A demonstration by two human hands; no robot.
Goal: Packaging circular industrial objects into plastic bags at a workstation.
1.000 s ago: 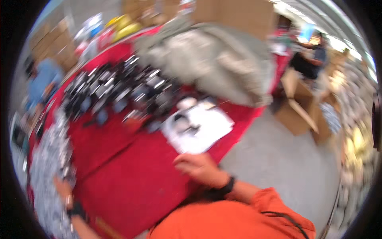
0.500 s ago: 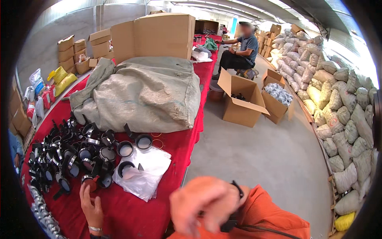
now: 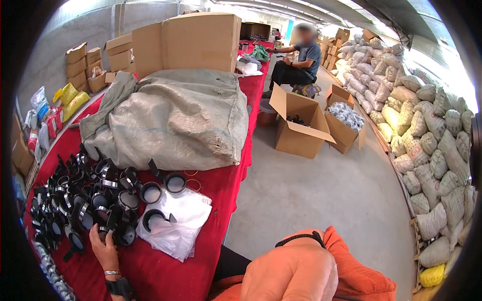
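Observation:
At the near edge of a heap of black round pieces (image 3: 60, 200) with silver rims and strap-like tabs, my left hand (image 3: 104, 253) has its thumb and fingers around one black ring-shaped piece (image 3: 103, 232). Its wrist wears a bracelet and a dark band. My right hand (image 3: 296, 273) looms large at the lower edge, back up, below a black braided wristband; its fingertips are hidden. A white plastic bag (image 3: 183, 220) lies right of the heap with a single black ring (image 3: 152, 219) on top.
A grey woven sack (image 3: 170, 120) and a large carton (image 3: 201, 45) stand on the red-covered table (image 3: 165, 276). Open cartons (image 3: 304, 143) stand on the floor by a seated person (image 3: 301, 60). Stacked sacks (image 3: 427, 175) line the right side.
My left hand has closed in on a ring-shaped piece in the heap. My right hand has moved right and down, its fingers now out of sight. The whole view has shifted slightly.

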